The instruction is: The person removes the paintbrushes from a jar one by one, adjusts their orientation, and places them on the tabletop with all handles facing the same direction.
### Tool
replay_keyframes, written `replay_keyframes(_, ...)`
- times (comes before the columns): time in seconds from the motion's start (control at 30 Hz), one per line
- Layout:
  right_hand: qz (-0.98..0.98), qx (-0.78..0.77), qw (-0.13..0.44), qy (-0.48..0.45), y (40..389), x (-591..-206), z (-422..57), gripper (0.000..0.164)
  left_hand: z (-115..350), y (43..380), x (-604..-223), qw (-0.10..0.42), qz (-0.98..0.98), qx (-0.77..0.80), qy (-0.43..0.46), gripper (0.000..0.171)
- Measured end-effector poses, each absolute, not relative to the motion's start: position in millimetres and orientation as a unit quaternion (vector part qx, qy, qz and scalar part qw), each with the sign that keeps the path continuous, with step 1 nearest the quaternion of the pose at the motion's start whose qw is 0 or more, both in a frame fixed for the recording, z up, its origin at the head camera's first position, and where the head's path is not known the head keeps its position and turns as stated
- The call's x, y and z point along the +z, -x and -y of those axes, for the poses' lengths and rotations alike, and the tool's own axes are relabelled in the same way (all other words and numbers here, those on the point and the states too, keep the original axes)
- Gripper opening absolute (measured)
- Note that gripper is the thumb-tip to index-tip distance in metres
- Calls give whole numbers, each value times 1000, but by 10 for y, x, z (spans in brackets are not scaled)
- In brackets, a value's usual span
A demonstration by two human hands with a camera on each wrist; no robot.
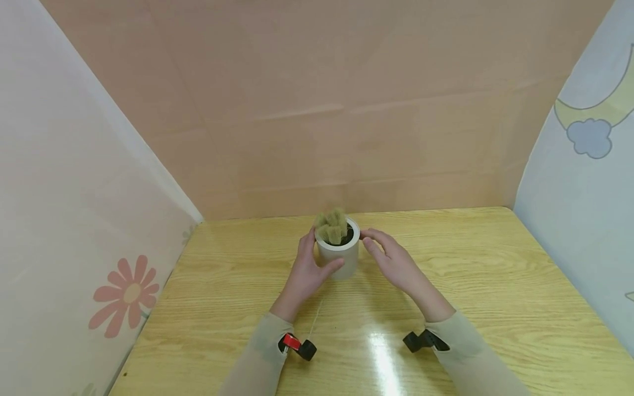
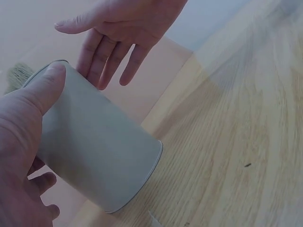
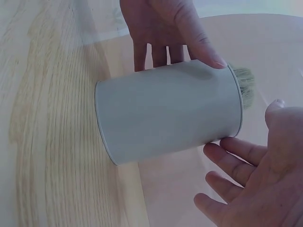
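A pale grey, round plant pot (image 1: pixel 342 261) stands upright toward the back of the table. Fuzzy tan tufts (image 1: pixel 332 223) rise from dark filling inside its white rim. My left hand (image 1: pixel 307 272) holds the pot from the left, thumb across the near side and fingers round the far side. In the left wrist view that thumb (image 2: pixel 49 85) presses near the pot's rim. On the other side my right hand (image 1: pixel 398 267) has its fingers loosely extended. The right wrist view shows its fingertips (image 3: pixel 213 150) touching the pot's wall just below the rim, with the thumb held away.
The wood-grain table (image 1: pixel 470 275) reaches back to a tan hanging sheet (image 1: pixel 297 110). A pale side panel with a pink flower (image 1: pixel 131 293) stands at left, another with a blue cloud (image 1: pixel 589 137) at right. A thin pale strand (image 1: pixel 317 316) runs near the left wrist.
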State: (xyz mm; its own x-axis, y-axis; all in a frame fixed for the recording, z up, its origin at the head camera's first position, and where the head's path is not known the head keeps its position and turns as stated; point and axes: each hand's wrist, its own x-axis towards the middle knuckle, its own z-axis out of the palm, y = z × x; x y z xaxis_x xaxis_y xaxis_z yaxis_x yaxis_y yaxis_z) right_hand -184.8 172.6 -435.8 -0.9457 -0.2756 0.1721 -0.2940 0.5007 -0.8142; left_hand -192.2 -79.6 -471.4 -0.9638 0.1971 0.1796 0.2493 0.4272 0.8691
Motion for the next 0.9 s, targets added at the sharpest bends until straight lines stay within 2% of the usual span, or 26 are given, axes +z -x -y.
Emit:
replay_keyframes(0.33, 867, 468, 13, -172, 1831, -4341, -1691, 49, 840, 1904, -4732, 18, 809, -574, 124, 110)
replay_keyframes(0.73, 858, 485, 31, -168, 1988, -4221, -1615, 50, 881, 1948, -4736, 11, 804, -578, 136, 109)
replay_keyframes(0.9, 846, 504, 31, -174, 2027, -4192, -1535, 47, 894, 1933, -4749, -9, 805, -580, 126, 115)
